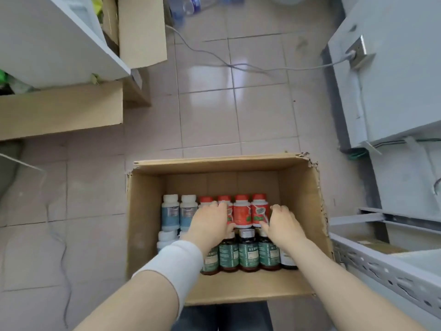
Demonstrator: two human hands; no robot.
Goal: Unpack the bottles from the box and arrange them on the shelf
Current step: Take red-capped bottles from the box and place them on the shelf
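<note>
An open cardboard box [303, 206] sits on the tiled floor in front of me. Inside lie several bottles: red-labelled ones with red caps [242, 212] at the back, white-and-blue ones [170, 212] at the left, dark ones with green labels [248, 254] at the front. My left hand [210, 223] is curled round the left red bottles, thumb beside the middle one. My right hand [282, 223] curls round the rightmost red bottle [259, 210] from the right side.
A grey metal shelf [386, 268] with a perforated rail stands to the right of the box. Other cardboard boxes [62, 111] and a white shelf board are at the upper left. A cable [214, 60] trails across the floor to a wall socket.
</note>
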